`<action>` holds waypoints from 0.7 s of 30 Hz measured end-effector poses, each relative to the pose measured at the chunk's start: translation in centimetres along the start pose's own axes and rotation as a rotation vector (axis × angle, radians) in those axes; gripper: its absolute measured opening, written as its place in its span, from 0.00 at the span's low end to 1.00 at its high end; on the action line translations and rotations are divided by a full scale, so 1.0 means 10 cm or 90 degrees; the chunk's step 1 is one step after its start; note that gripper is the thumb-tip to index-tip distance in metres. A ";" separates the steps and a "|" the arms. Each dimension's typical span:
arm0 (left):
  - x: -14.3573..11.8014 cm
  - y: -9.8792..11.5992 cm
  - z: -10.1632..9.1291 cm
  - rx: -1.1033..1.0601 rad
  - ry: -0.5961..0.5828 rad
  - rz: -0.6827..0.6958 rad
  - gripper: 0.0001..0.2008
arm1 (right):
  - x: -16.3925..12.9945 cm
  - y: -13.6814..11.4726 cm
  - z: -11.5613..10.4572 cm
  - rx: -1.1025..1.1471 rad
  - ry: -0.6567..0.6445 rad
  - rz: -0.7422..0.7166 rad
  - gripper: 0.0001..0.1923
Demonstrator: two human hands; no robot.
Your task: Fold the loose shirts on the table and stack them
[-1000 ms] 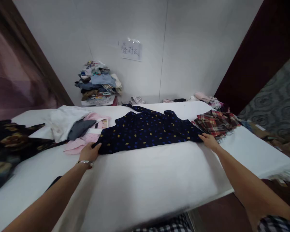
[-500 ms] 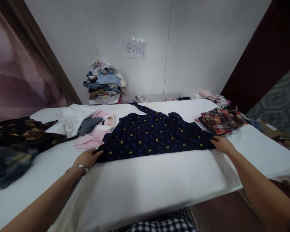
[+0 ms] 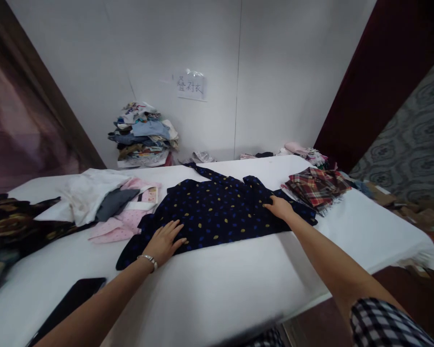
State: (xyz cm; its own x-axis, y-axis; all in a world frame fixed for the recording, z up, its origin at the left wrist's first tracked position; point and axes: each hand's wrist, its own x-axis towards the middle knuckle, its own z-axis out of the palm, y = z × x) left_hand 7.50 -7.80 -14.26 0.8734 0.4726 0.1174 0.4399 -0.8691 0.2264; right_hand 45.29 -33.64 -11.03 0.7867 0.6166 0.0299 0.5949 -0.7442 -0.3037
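A dark navy garment with yellow and blue dots (image 3: 217, 212) lies spread across the white table (image 3: 220, 289). My left hand (image 3: 164, 242) rests flat on its near left part, fingers spread, a bracelet on the wrist. On the garment's right part, palm down, lies my right hand (image 3: 280, 207). Neither hand grips anything.
A folded plaid shirt (image 3: 314, 185) lies at the right. White, grey and pink clothes (image 3: 108, 202) lie at the left, with dark patterned fabric (image 3: 7, 226) at the far left. A black phone (image 3: 70, 301) is near the front edge. A clothes heap (image 3: 144, 135) stands by the wall.
Both hands let go of the garment's lower corners and moved inward onto the cloth, now lying flat on it. The view shifted a little and the phone came into sight.
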 end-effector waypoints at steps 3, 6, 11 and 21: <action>0.03 0.01 0.02 -0.031 0.039 -0.036 0.23 | 0.07 -0.01 -0.04 0.025 0.021 0.005 0.11; 0.10 0.30 -0.08 -0.149 0.108 -0.035 0.22 | 0.01 -0.17 -0.14 0.212 0.114 -0.019 0.10; 0.29 1.20 -0.16 -0.671 -0.040 -0.138 0.25 | -0.60 -0.86 -0.06 0.631 0.016 -0.102 0.17; 0.29 1.30 -0.40 -1.096 -0.209 -0.501 0.13 | -0.91 -0.30 0.22 0.539 0.012 -0.170 0.14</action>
State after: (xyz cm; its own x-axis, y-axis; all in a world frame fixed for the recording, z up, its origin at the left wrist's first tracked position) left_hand 14.92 -17.10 -7.08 0.7002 0.4077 -0.5861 0.2257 0.6524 0.7235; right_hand 35.99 -36.47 -12.47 0.6459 0.7327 0.2144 0.4435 -0.1315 -0.8866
